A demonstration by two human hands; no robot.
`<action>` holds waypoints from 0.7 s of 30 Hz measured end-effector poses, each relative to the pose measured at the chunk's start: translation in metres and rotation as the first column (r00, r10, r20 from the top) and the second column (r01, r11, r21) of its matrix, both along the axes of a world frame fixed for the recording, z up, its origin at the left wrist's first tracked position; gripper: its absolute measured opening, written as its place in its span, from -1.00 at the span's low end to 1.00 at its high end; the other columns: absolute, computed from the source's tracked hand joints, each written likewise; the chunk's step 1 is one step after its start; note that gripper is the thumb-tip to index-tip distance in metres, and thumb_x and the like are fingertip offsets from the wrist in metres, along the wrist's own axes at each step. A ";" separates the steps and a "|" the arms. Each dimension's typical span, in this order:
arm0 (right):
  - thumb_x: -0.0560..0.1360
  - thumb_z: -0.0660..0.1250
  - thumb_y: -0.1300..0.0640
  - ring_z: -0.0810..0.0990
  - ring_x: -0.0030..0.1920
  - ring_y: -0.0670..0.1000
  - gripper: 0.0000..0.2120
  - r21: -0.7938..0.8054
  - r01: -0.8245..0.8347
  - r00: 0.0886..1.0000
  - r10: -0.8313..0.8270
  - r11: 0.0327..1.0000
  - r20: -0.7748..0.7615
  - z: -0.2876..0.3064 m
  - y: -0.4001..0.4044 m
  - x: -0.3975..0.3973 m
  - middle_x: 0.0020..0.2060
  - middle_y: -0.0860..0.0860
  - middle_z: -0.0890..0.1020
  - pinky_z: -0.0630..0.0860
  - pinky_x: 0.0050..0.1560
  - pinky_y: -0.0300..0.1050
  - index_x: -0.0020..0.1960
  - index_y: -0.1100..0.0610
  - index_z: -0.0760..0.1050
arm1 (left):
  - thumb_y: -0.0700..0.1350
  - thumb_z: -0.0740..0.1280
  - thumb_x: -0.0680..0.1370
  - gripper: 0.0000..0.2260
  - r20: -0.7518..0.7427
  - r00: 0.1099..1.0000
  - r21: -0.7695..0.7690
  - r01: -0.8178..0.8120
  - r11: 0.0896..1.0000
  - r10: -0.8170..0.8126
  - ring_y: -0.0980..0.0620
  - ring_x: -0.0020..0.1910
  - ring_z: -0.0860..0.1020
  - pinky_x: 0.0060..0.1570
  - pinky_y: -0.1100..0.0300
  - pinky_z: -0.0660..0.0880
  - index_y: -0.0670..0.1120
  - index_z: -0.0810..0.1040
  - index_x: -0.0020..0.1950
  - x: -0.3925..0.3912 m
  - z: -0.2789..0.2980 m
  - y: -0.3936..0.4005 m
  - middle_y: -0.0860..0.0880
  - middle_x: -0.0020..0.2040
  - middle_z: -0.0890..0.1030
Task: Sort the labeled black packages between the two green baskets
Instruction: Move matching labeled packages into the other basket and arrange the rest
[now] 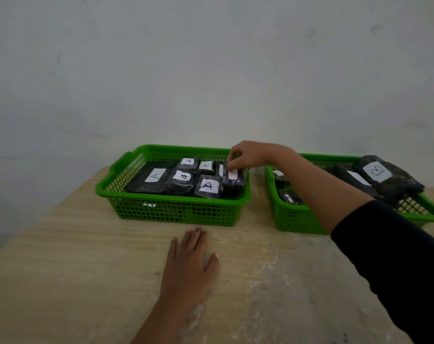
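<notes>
L hand (186, 264) flat on table (87, 269); R hand (245, 155) pinches package (233, 181) in left basket (173, 209) w/ A-packs.

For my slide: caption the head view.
Right hand places a black package into the left basket.

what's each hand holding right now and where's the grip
The right hand pinches the upper end of a black package at the right end of the left green basket. The left hand holds nothing, flat on the table.
</notes>
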State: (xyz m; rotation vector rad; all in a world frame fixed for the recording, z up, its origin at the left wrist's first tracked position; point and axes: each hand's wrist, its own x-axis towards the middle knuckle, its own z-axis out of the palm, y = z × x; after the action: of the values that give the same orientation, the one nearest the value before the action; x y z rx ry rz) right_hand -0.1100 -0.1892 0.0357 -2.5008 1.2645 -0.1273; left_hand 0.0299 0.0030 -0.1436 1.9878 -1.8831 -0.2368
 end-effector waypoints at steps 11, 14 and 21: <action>0.40 0.39 -0.19 0.48 0.28 0.03 -0.54 -0.224 0.045 0.953 -0.109 0.974 -0.282 -0.030 0.001 0.021 0.20 -0.07 0.59 0.16 0.32 0.06 0.25 -0.04 0.53 | 0.17 0.01 0.59 -0.44 -0.021 1.000 -0.029 0.011 1.000 -0.012 0.12 0.55 -0.11 0.53 0.03 -0.24 0.03 0.00 0.55 0.002 -0.004 -0.002 0.08 0.59 -0.02; 0.30 0.41 -0.31 0.48 0.25 0.03 -0.43 -0.181 0.034 0.952 -0.087 0.983 -0.293 -0.020 0.006 0.022 0.18 -0.08 0.58 0.18 0.27 0.07 0.22 -0.08 0.52 | 0.16 0.01 0.59 -0.44 -0.009 1.000 -0.031 0.006 1.000 -0.006 0.10 0.56 -0.10 0.52 0.03 -0.23 0.03 0.00 0.55 0.002 -0.003 -0.004 0.07 0.59 -0.01; 0.47 0.35 -0.06 0.55 0.16 0.08 -0.66 -0.410 0.026 0.909 -0.192 0.912 -0.370 -0.053 0.020 0.028 0.09 0.02 0.64 0.15 0.35 0.07 0.18 0.07 0.51 | 0.15 0.01 0.59 -0.45 -0.021 1.000 -0.027 0.007 1.000 -0.007 0.11 0.56 -0.11 0.53 0.03 -0.23 0.04 -0.02 0.55 0.001 -0.005 -0.004 0.08 0.59 -0.02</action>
State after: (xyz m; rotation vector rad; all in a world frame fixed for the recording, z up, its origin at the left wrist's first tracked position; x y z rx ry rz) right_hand -0.0821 -0.1691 -0.0171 -2.9050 1.6942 0.1310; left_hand 0.0306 -0.0012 -0.1486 1.9538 -1.8705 -0.2329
